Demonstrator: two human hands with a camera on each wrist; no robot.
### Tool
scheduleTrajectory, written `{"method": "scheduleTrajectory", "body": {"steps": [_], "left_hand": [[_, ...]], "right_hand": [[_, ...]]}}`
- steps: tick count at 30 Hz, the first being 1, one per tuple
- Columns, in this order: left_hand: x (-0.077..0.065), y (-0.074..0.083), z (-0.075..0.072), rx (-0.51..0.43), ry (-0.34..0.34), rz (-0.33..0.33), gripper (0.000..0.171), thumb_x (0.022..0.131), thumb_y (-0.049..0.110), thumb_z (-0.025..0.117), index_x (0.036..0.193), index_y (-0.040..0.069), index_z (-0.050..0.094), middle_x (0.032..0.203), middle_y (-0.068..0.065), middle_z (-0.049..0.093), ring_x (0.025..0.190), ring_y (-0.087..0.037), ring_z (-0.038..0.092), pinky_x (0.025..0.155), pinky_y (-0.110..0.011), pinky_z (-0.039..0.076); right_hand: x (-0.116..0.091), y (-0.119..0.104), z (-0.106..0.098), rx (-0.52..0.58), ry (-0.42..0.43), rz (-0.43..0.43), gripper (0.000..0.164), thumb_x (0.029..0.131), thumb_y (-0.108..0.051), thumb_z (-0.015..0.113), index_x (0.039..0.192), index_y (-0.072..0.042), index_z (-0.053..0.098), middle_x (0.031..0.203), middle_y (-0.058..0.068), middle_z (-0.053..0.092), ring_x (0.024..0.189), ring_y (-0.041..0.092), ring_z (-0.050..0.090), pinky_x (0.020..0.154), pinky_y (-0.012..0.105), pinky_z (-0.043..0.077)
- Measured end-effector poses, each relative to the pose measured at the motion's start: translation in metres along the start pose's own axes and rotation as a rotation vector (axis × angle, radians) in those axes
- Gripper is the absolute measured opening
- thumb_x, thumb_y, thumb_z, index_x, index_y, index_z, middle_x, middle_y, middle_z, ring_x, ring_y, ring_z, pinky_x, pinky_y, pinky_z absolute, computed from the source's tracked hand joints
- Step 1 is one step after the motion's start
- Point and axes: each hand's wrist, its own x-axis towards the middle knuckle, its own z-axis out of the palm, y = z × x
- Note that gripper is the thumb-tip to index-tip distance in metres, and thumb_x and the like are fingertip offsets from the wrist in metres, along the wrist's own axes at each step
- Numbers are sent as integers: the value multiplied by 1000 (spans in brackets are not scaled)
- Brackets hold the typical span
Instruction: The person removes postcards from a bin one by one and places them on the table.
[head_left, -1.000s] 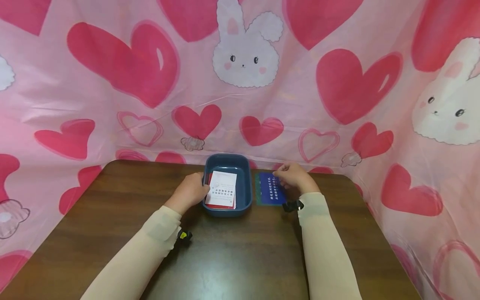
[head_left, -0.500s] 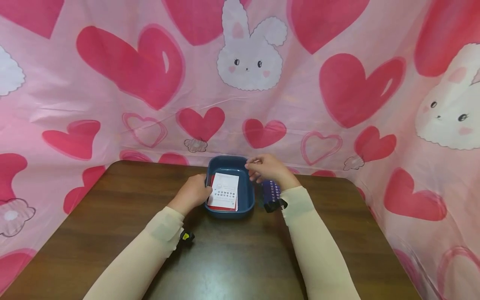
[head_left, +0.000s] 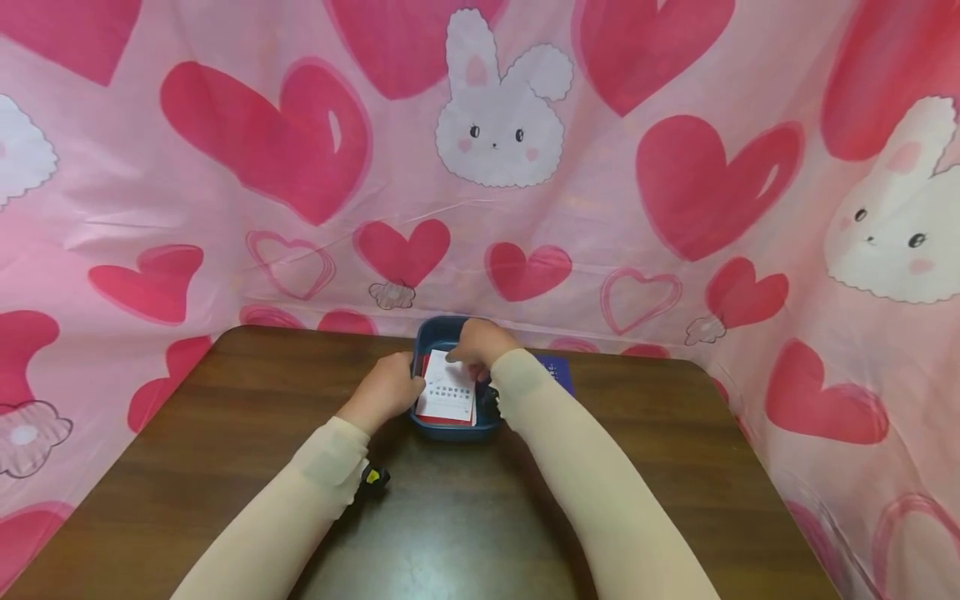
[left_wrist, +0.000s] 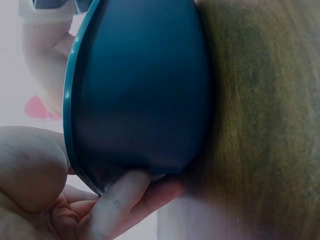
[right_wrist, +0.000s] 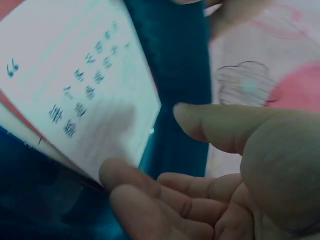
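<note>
A dark blue plastic bin (head_left: pixel 450 433) stands on the table, with a small stack of cards inside. On top lies a white printed card (head_left: pixel 444 396); a red edge shows beneath it. My left hand (head_left: pixel 384 390) grips the bin's left wall, thumb over the rim and fingers (left_wrist: pixel 120 197) against the outside. My right hand (head_left: pixel 483 343) reaches into the bin over the right side of the stack. In the right wrist view its thumb and fingers (right_wrist: pixel 135 207) are spread apart, fingertips right at the edge of the white card, nothing pinched between them.
A blue card (head_left: pixel 557 373) with white writing lies on the table to the right of the bin, partly hidden by the right sleeve. Behind the brown wooden table (head_left: pixel 285 500) hangs a pink curtain (head_left: pixel 517 217) with hearts and rabbits.
My right hand has moved left from the blue card, over the bin's right rim, and down into the bin. My left hand keeps its grip on the bin.
</note>
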Motion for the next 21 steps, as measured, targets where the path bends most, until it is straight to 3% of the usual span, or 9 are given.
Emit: {"method": "scheduleTrajectory", "body": {"steps": [4,10,16,21], "left_hand": [[0,-1,0,-12,-4,0,39,108,18,68,142,-2,69,125,-19,79,100,-32,72,107,-57,64],[1,-2,2,-1,-6,3,43,109,19,68,146,-3,67,129,-20,78,103,-32,72,108,-57,64],[2,-1,2,14,-8,0,49,110,19,68,152,-5,63,136,-22,76,107,-34,72,110,-58,63],[0,0,1,23,-5,-12,50,110,20,68,153,-5,62,142,-24,74,112,-35,71,115,-60,60]], "right_hand": [[3,-3,10,-105,35,24,39,96,-37,92,110,-3,83,87,13,79,65,25,73,60,33,63],[4,-2,19,-177,51,42,53,91,-43,96,122,-4,81,98,9,78,69,21,75,64,32,64],[3,-3,19,-161,76,35,50,91,-35,98,122,0,79,91,11,78,69,23,76,64,32,64],[-2,-6,15,-184,136,11,42,89,-30,99,113,0,82,82,10,76,70,22,71,65,32,60]]}}
